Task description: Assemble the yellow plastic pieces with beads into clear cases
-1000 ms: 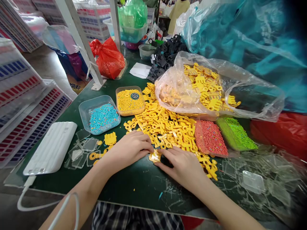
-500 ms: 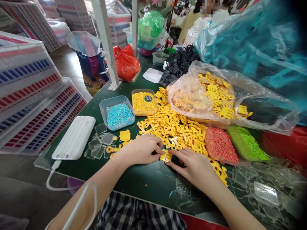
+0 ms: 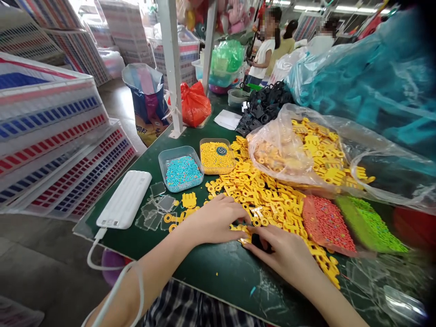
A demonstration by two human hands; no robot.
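Note:
My left hand and my right hand lie on the dark green table, fingertips meeting over a small yellow plastic piece. Both hands' fingers are curled and pinch that piece from either side. Just behind them spreads a heap of yellow plastic parts. One yellow hand-shaped part lies alone to the left, beside clear square plastic covers.
Trays of blue beads, yellow beads, red beads and green beads ring the heap. A clear bag of yellow parts, black parts, a white power bank and stacked crates stand around. People sit far behind.
The view has tilted up and swung left, showing more of the room. My hands stay together on the yellow piece at the heap's front edge.

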